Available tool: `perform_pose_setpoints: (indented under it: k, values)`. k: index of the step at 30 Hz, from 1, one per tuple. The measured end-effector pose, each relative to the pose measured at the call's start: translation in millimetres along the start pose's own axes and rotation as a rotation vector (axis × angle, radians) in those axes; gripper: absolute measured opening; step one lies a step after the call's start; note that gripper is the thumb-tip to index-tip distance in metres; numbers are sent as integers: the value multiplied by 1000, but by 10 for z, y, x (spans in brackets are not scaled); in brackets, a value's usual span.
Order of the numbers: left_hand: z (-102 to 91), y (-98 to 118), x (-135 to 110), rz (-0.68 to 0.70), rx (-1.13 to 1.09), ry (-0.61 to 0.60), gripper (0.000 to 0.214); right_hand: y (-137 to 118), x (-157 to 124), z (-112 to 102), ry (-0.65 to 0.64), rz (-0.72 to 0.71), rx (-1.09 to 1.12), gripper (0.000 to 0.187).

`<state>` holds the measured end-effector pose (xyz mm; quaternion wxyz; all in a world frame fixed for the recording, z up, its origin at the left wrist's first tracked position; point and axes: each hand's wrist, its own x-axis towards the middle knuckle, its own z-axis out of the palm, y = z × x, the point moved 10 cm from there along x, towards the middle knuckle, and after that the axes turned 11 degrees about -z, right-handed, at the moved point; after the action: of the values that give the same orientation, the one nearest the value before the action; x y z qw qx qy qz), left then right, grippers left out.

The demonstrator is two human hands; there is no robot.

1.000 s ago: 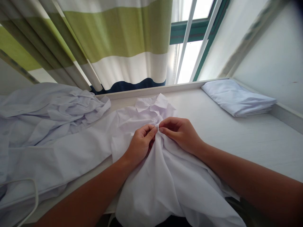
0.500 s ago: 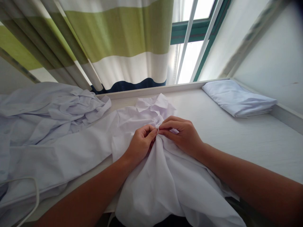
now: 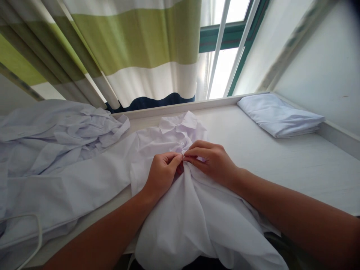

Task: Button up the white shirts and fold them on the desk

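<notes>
A white collared shirt (image 3: 194, 221) lies on the white table (image 3: 295, 165), collar toward the window, its lower part hanging over the near edge. My left hand (image 3: 161, 174) pinches the shirt's front edge from the left. My right hand (image 3: 210, 161) pinches the opposite edge from the right. The fingertips of both hands meet at the shirt's front opening, just below a small button (image 3: 182, 144). Both hands are closed on the fabric.
A crumpled heap of white garments (image 3: 62, 131) fills the table's left side, with a white hanger (image 3: 36, 236) at the near left. A folded white garment (image 3: 278, 116) lies at the far right corner. A striped curtain (image 3: 135, 52) and window (image 3: 225, 63) stand behind.
Both hands have stayed pinched together on the shirt front, shifting slightly toward me and left. The fabric between them is bunched a little differently.
</notes>
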<state>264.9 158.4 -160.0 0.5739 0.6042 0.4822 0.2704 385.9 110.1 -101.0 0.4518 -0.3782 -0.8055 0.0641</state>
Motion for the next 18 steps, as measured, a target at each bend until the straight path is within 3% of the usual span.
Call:
perform_pose_setpoints:
  k: [18]
  values:
    - [0,212,-67,122,220,45,35,-2,-13,6,-17,7,-56,13]
